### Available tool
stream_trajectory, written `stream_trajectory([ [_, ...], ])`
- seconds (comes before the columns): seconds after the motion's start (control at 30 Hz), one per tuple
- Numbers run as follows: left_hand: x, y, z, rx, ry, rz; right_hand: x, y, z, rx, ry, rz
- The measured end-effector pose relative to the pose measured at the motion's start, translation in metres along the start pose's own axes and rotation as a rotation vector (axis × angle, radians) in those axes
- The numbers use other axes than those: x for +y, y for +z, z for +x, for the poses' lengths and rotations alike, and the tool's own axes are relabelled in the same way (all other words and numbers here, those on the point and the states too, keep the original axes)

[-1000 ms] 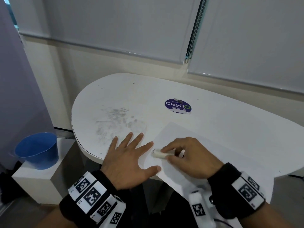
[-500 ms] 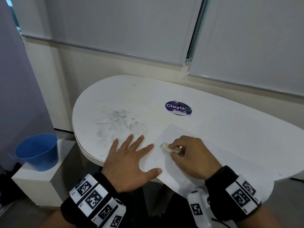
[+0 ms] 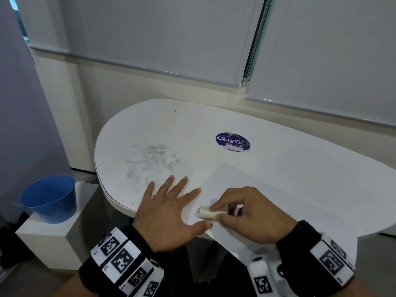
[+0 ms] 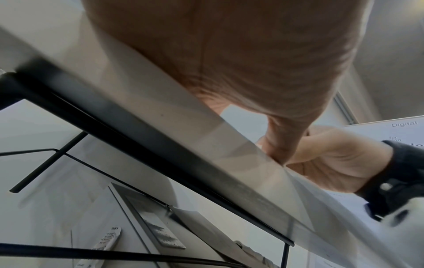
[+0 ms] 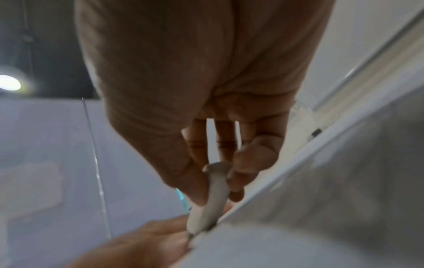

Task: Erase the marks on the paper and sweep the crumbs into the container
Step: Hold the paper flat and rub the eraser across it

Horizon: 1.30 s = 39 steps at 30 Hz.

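A white sheet of paper [image 3: 276, 202] lies on the white table [image 3: 214, 121], its near corner hanging over the front edge. My right hand [image 3: 246, 215] pinches a small white eraser [image 3: 206, 212] between thumb and fingers and presses it onto the paper's left part; the right wrist view shows the eraser [image 5: 211, 195] on the paper [image 5: 321, 208]. My left hand [image 3: 169, 209] lies flat with fingers spread, its thumb on the paper's left edge. A blue bucket [image 3: 50, 199] stands on a low white block left of the table.
Grey smudges [image 3: 150, 159] mark the table's left part. A round purple ClayGo sticker [image 3: 232, 141] is stuck behind the paper. Closed roller blinds cover the wall behind. Under the table run black frame bars [image 4: 114, 112].
The right hand has rubbed the eraser away along the paper and back toward the near left edge. The left hand has stayed flat in place.
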State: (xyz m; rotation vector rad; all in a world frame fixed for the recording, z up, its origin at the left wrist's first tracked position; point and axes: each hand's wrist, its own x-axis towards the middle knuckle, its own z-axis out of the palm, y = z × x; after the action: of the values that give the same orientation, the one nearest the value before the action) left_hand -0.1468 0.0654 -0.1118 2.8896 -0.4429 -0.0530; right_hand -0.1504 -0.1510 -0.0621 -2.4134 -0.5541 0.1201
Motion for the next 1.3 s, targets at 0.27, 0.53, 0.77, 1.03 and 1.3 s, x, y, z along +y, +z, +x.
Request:
stream_trajectory([
  [0.27,0.001,-0.001,-0.001,0.007,-0.002,-0.011,0.004,0.003,0.002,0.054,0.003,0.006],
  [0.53,0.001,0.000,-0.002,0.003,-0.008,-0.009,0.019,-0.006,0.008,0.136,0.082,0.053],
  [0.77,0.000,0.001,-0.001,0.001,-0.006,-0.009,0.021,-0.021,0.010,0.261,0.126,-0.095],
  [1.03,0.002,0.000,-0.001,-0.003,-0.002,-0.007,0.003,-0.006,0.009,0.115,0.040,-0.137],
  [1.3,0.000,-0.001,-0.001,-0.002,-0.001,-0.006,0.023,-0.014,0.023,0.241,0.129,-0.210],
])
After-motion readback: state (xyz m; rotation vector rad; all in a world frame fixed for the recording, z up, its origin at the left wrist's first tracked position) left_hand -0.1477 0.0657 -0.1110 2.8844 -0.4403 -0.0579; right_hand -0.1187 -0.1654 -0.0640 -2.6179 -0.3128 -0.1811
